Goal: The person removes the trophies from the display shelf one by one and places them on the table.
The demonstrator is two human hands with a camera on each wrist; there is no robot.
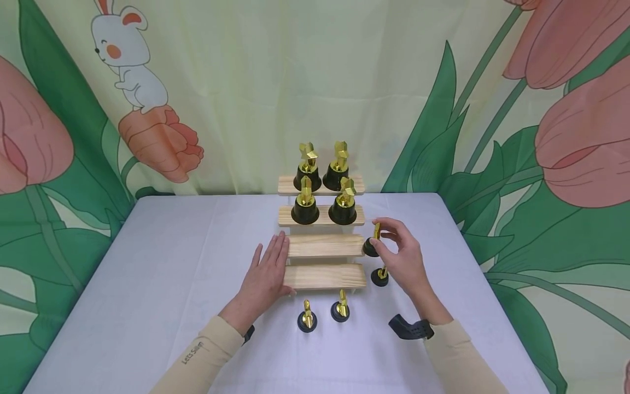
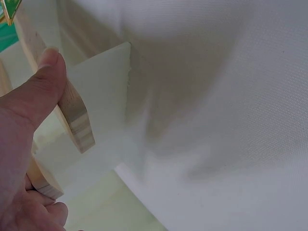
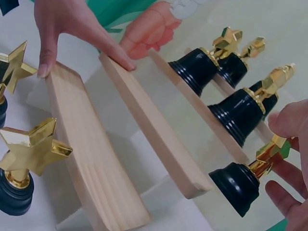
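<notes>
Head view: the left hand [image 1: 261, 282], stretched out, rests against the wooden rack [image 1: 322, 246], maybe to keep it steady, while the right hand [image 1: 406, 265] pinches 1 trophy [image 1: 370, 248] by its gold star [image 1: 377, 230] just beside the rack's right end.

Eight trophies [image 1: 305, 212], four wooden shelves [image 1: 325, 276], two hands [image 1: 264, 278] are visible.

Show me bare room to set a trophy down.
Bare: the lower two shelves, right of the left grip; tablecloth left of that grip. Crowded: the upper two shelves, bearing four trophies, and near the right grip, which holds another.
</notes>
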